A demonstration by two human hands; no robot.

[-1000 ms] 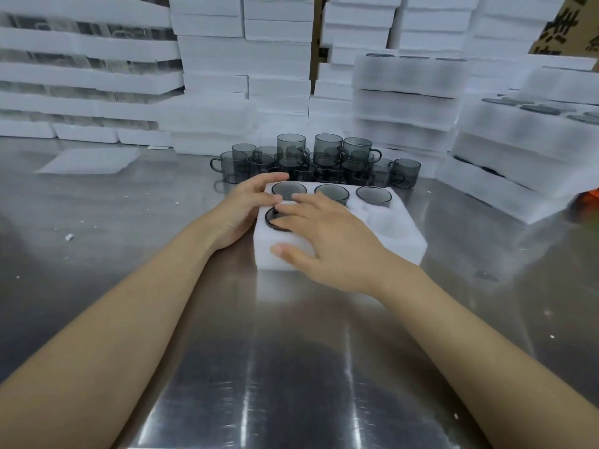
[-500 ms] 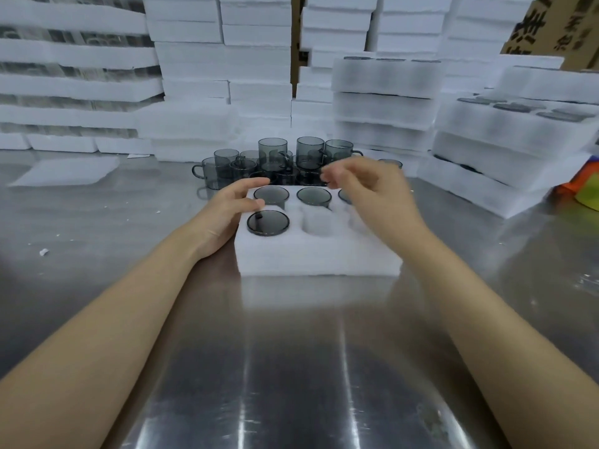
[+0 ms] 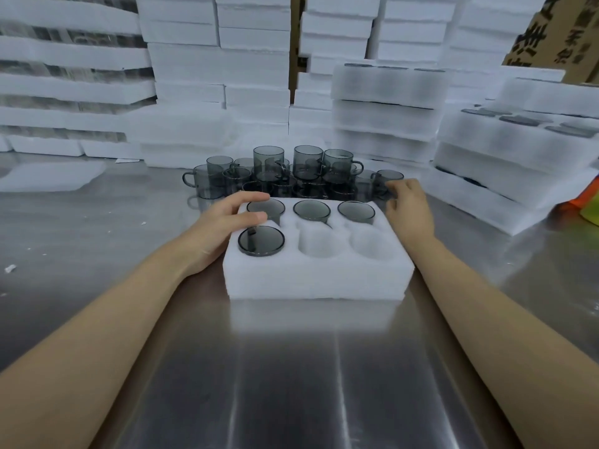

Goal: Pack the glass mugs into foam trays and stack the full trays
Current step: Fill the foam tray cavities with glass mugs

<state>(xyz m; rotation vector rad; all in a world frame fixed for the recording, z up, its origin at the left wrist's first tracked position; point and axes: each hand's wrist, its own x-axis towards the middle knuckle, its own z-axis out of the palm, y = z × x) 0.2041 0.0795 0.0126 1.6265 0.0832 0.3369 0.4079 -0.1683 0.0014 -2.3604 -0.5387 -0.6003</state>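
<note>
Bright, even light: it runs in pale streaks of glare down the steel table [image 3: 291,384] before me, which mirrors the foam tray [image 3: 317,280]. The foam stacks [image 3: 220,69] behind wash out, soft and nearly featureless. My view bows at its edges — fine detail is smeared.

Four smoky glass mugs [image 3: 261,241] in white six-pocket foam tray [image 3: 317,280], loose mugs [image 3: 304,170] just behind.

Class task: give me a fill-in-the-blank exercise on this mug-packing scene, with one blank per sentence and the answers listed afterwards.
1. The foam tray holds ___ mugs.
2. ___ of its pockets are empty.
3. The left hand rests on the foam ___.
4. The right hand reaches toward the loose mugs standing ___ the tray.

Missing words: four; two; tray; behind.
</note>
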